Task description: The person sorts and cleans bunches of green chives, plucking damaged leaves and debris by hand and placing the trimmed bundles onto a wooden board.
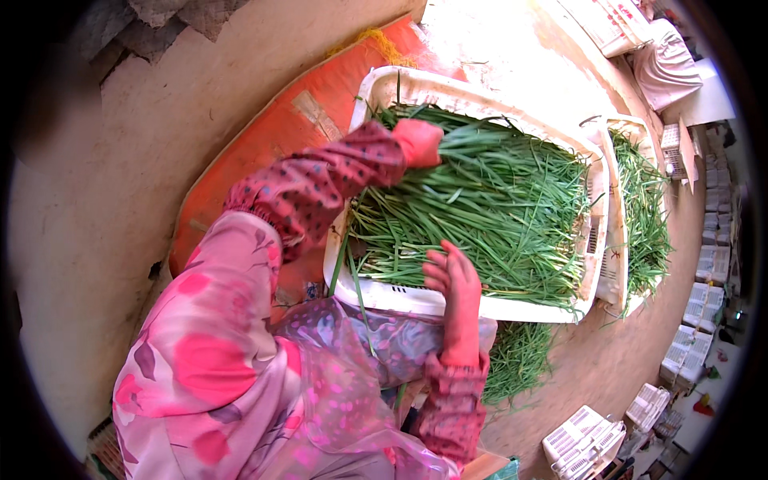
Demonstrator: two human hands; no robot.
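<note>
A white plastic crate (400,293) in front of me is heaped with garlic chives (496,200), long green leaves with pale stem ends. At the crate's far left, my left hand (420,142) is closed around the leafy end of a bunch of chives. My right hand (454,276) hovers over the near rim, palm turned toward the chives, its fingers apart and holding nothing. Patterned red sleeves cover both forearms. A few long leaves hang over the crate's left and near edges onto the clear plastic apron (344,384) on my lap.
Against the right side stands a second crate with more chives (640,216). Loose chives (516,360) lie on the floor below the near rim. An orange-red sheet (232,176) runs along the wall at left. White crates (584,440) stand at the lower right and far right.
</note>
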